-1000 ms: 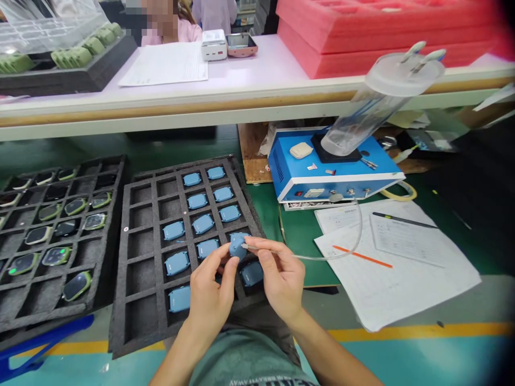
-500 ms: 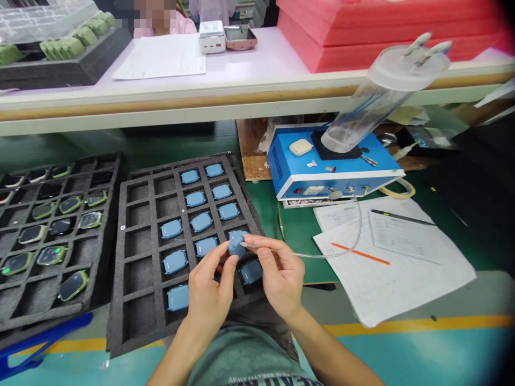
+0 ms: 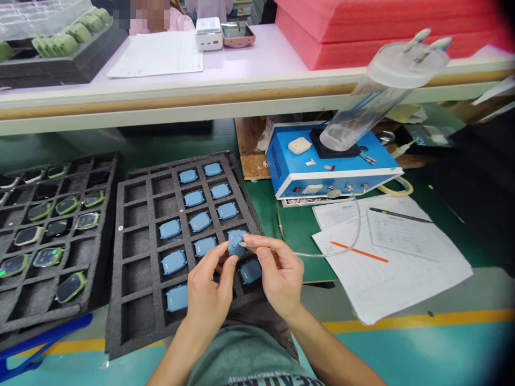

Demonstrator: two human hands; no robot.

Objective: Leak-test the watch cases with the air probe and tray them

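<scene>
My left hand [image 3: 209,281] pinches a small blue watch case [image 3: 234,244] between thumb and fingers, tilted above the foam tray. In my right hand [image 3: 282,274] is the end of a thin clear tube [image 3: 340,254], whose small metal tip meets the side of the case. Whether the tip is inserted or only touching, I cannot tell. Below the hands lies a dark grey foam tray [image 3: 113,300] with several similar blue cases [image 3: 174,262] in its compartments; the hands hide part of it. The tube runs back to a blue box-shaped machine [image 3: 281,169].
A clear cylinder [image 3: 362,107] stands tilted on the machine beside a cream watch case [image 3: 300,145]. Papers [image 3: 406,284], an orange stick [image 3: 359,252] and a black pen [image 3: 400,215] lie right. Another foam tray [image 3: 96,257] holds watches. A shelf edge [image 3: 161,110] crosses behind; a person sits beyond.
The whole view has shifted slightly, with the background moving a little left and up. Both hands keep the same hold on the watch case and the tube end.
</scene>
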